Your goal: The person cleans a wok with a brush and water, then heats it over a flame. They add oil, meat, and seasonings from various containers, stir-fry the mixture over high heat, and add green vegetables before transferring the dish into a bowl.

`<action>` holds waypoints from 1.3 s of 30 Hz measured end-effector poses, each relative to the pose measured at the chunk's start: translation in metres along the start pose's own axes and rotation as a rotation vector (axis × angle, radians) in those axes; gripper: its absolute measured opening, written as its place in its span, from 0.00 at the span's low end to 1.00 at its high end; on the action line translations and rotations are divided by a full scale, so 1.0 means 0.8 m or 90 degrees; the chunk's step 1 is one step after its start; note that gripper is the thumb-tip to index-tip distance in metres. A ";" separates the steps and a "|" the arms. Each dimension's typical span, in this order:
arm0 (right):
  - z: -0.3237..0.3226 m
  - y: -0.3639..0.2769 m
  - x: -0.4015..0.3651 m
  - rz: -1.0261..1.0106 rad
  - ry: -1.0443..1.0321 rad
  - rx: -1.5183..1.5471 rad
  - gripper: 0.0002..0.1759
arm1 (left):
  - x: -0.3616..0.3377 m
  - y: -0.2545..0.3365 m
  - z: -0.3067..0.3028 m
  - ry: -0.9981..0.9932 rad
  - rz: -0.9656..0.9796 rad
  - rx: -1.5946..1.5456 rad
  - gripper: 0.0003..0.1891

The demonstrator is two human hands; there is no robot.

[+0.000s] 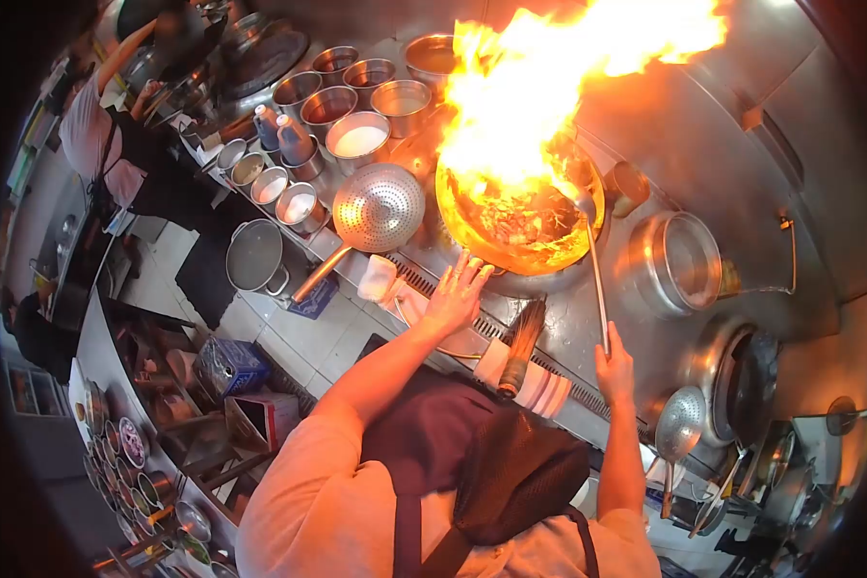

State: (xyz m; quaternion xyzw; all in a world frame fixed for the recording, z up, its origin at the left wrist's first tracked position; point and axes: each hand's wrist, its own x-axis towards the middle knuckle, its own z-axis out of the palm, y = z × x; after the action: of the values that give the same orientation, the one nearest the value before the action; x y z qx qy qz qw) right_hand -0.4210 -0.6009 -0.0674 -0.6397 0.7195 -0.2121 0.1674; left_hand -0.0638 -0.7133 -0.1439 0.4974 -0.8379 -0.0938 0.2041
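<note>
Tall flames (pixel 520 106) rise from a wok (pixel 462 236) on the range, with food (pixel 525 220) glowing inside it. My right hand (pixel 614 364) is closed round the long handle of a ladle (pixel 595 270), whose bowl end reaches the wok's right side. At the wok's near left edge is my left hand (pixel 458 294), its fingers spread; whether it touches the rim I cannot tell. A bamboo brush (pixel 522 352) and folded white cloths (pixel 530 380) lie on the range's front edge between my arms.
A perforated strainer (pixel 380 207) rests left of the wok, before several metal pots (pixel 358 137). Right of it stand a steel pot (pixel 679 262) and a second burner with a dark wok (pixel 749 385). Another person (pixel 116 144) is at the upper left. Small bowls (pixel 133 443) line the lower-left counter.
</note>
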 end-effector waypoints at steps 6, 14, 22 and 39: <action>0.067 -0.107 0.003 -0.008 0.035 0.270 0.34 | -0.030 -0.004 -0.035 0.048 0.005 -0.153 0.42; 0.161 -0.309 -0.012 -0.119 -0.165 0.456 0.33 | -0.210 -0.079 -0.116 0.052 -0.097 -0.297 0.23; 0.330 -0.506 -0.075 -0.192 -0.429 0.455 0.32 | -0.441 -0.197 -0.206 0.143 -0.361 -0.322 0.16; 0.644 -0.607 -0.104 -0.032 -0.538 0.261 0.35 | -0.775 -0.263 -0.219 0.171 -0.815 -0.345 0.15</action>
State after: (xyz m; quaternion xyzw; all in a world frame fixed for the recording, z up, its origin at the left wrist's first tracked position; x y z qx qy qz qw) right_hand 0.2661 -0.6099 -0.2576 -0.6407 0.5161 -0.0749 0.5635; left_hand 0.4412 -0.2674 -0.2159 0.8313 -0.2956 -0.3386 0.3269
